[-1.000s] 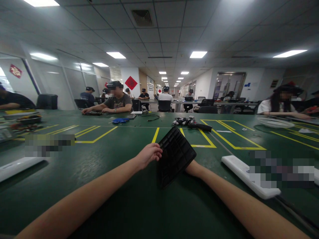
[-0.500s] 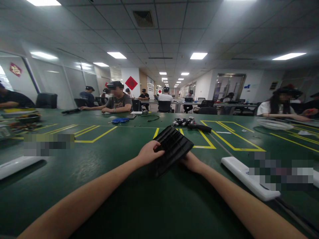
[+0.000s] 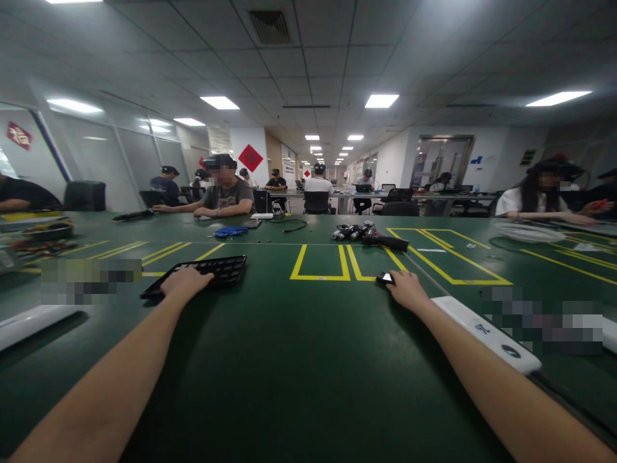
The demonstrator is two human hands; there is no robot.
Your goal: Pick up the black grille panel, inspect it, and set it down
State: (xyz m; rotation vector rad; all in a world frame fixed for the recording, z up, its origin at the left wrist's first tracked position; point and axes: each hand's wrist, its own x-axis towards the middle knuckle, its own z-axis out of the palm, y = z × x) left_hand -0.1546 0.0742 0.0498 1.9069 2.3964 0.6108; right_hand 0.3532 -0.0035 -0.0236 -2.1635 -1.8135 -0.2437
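A black compartmented tray [image 3: 226, 270] lies low over the green table [image 3: 270, 360] at the left, tilted slightly. My left hand [image 3: 186, 283] grips its near edge, fingers closed on it. To the right, my right hand [image 3: 407, 289] is closed on a small black object with a bright white face [image 3: 385, 277], beside the yellow tape outlines [image 3: 321, 278]. What lies under the fingers of either hand is hidden.
A white device [image 3: 486, 331] lies by my right forearm, another [image 3: 38, 325] at far left. Black and silver parts [image 3: 357, 231], a blue item [image 3: 231, 231] and a cable [image 3: 294, 223] lie farther back. A person [image 3: 224, 190] sits across the table.
My left hand has carried the black tray left from the middle and down toward the table. My right hand has moved right, off the tray, and now has the small black object.
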